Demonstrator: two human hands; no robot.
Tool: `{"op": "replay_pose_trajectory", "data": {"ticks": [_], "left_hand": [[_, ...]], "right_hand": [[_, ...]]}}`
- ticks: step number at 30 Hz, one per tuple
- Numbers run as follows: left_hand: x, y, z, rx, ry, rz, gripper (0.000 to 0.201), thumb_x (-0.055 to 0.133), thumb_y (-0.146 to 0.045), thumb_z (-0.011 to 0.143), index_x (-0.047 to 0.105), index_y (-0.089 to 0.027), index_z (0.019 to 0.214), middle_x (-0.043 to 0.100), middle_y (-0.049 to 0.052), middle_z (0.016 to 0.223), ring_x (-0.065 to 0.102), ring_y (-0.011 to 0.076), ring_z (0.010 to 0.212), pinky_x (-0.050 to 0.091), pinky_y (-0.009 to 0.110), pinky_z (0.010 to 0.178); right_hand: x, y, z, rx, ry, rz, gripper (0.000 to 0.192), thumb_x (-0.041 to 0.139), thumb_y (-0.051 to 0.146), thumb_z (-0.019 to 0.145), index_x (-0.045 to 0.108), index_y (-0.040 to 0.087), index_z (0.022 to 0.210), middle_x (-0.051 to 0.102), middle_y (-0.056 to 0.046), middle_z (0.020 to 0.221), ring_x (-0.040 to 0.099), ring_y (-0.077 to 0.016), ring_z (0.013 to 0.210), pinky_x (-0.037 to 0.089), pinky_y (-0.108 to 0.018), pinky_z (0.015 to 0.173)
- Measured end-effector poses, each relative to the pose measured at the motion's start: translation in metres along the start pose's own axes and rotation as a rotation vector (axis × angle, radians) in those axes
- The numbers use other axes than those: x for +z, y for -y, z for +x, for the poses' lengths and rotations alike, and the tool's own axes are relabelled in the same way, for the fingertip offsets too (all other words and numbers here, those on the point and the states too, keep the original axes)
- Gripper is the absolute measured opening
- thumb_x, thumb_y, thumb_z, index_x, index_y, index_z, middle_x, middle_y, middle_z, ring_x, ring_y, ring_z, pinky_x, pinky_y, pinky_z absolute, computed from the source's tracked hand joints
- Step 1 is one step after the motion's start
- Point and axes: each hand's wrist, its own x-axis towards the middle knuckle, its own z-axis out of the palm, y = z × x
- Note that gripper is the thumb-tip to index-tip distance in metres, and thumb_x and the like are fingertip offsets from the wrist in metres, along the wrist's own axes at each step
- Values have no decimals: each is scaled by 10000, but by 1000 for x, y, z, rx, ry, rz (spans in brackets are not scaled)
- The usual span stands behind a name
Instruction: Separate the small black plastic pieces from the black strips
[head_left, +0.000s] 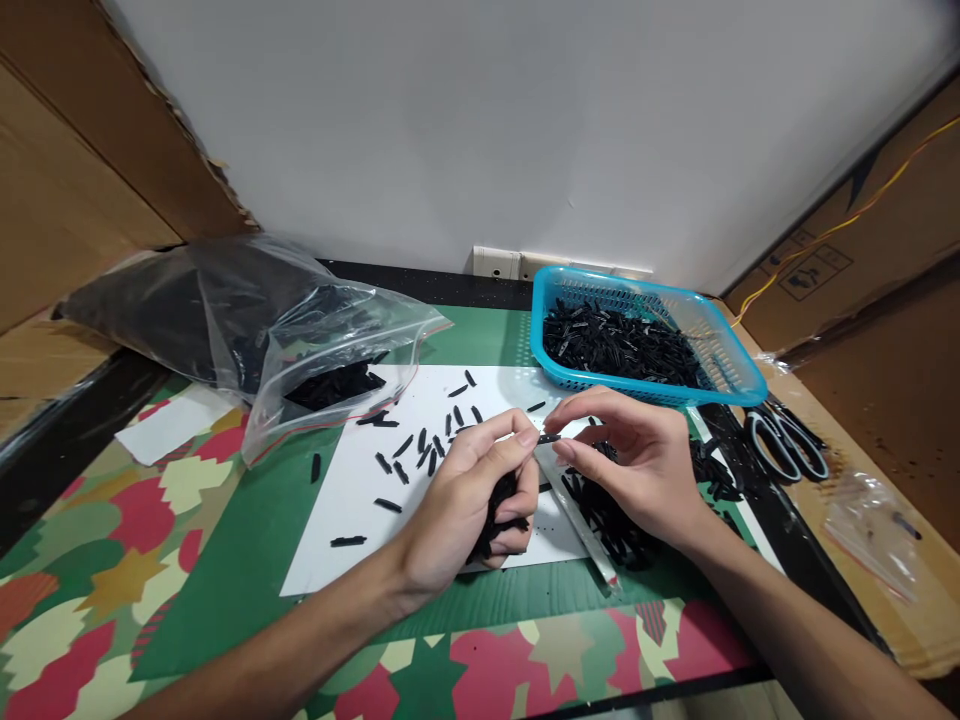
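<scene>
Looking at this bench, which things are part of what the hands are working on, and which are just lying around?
In use: small black plastic piece pinched between left hand and right hand; bunch of black pieces in the left palm; scattered pieces on white paper sheet; blue plastic basket; clear zip bag.

Lying about: scissors; cardboard boxes.

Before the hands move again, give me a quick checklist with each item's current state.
1. Small black piece pinched between both hands: ok.
2. Left hand holds a bunch of black pieces: ok.
3. Right hand fingertips on the piece: ok.
4. Small clear bag mouth open: cannot tell.
5. Blue basket clear of the hands: ok.
6. Loose pieces all on the white paper: not ok, one lies on the green mat.
</scene>
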Motion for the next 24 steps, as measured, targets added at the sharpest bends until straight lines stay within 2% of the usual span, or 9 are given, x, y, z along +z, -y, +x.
{"op": "replay_pose_trajectory", "data": {"ticks": [4, 14, 24], "left_hand": [[-1, 0, 0, -1, 15, -6, 315, 531, -495, 1037, 416, -250, 874, 411, -105, 550, 301, 49, 370, 227, 96, 344], [-3, 2, 1, -21, 11, -14, 309, 495, -484, 1045, 429, -245, 860, 416, -97, 555, 299, 52, 372, 240, 103, 344], [-1, 2, 0, 7, 3, -21, 324, 535, -481, 1030, 424, -238, 847, 409, -102, 547, 306, 45, 369, 251, 102, 356]], "right_hand": [[0, -3, -1, 31, 13, -13, 57, 775, 239, 947, 807, 223, 991, 759, -46, 944, 715, -173, 823, 625, -270, 639], [-1, -5, -2, 39, 3, 6, 64, 803, 253, 930, 811, 217, 983, 766, -52, 930, 733, -180, 814, 624, -270, 624], [0, -4, -1, 66, 11, -1, 87, 804, 285, 927, 810, 214, 976, 776, -55, 928, 743, -186, 807, 629, -275, 627]]}}
